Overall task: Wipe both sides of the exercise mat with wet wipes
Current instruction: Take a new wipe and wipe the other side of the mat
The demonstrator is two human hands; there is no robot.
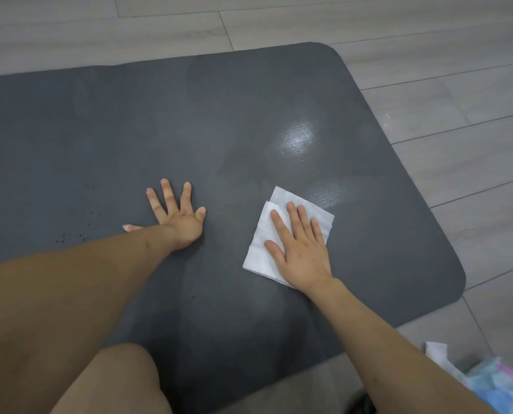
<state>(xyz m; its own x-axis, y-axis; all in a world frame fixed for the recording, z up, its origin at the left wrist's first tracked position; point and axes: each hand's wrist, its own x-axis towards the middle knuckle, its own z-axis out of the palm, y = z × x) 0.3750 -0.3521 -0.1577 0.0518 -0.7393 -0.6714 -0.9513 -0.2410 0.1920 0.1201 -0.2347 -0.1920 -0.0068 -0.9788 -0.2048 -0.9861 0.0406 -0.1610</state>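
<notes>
A dark grey exercise mat [249, 121] lies flat on the floor and fills most of the view. A folded white wet wipe [261, 252] lies on its right half. My right hand [300, 246] presses flat on the wipe with straight fingers. My left hand [177, 213] rests flat on the bare mat to the left of the wipe, fingers spread. Shiny damp patches [297, 135] show on the mat beyond the wipe.
Grey wood-look floor [458, 100] surrounds the mat at the top and right. A colourful wipes pack [500, 383] with a white wipe [437, 354] sticking out sits at the bottom right corner. My knee [109, 383] is at the bottom left, over the mat's near edge.
</notes>
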